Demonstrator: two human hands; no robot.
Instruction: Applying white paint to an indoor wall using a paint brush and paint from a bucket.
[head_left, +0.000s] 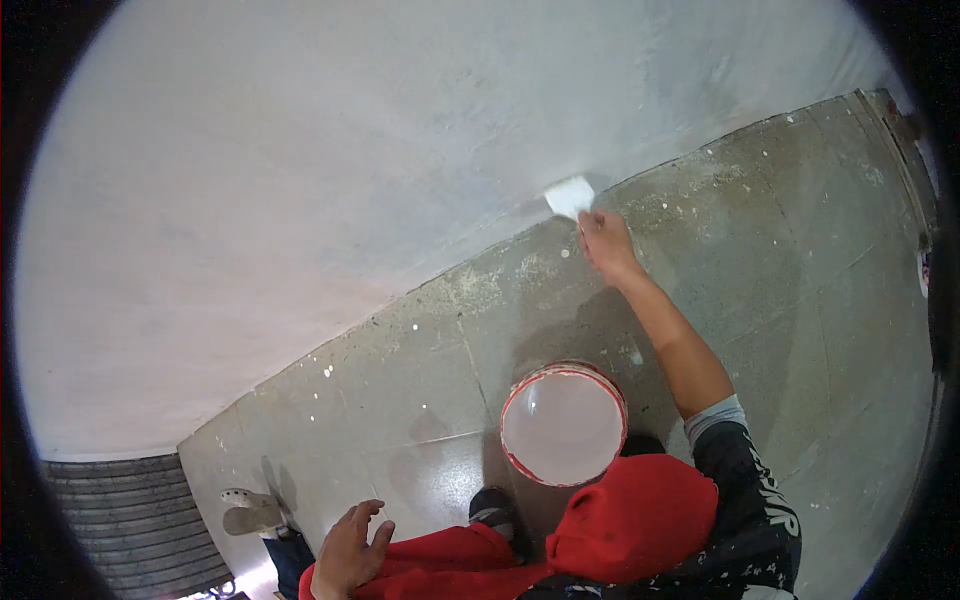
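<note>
My right hand [606,243] is closed round the handle of a wide, white-coated paintbrush [571,197]. The brush head lies against the foot of the pale wall [330,170], just above the line where wall meets floor. Close in front of my knees stands a round bucket [563,425] with a red rim, holding whitish paint. Over by my left thigh, my left hand [350,548] hovers with its fingers apart and nothing in it.
Grey floor [400,390] tiles carry white paint drips and patches. A ribbed roller shutter [130,520] closes off the lower left. Another person's foot in a pale clog [252,512] is near it. A dark door frame [905,170] edges the far right.
</note>
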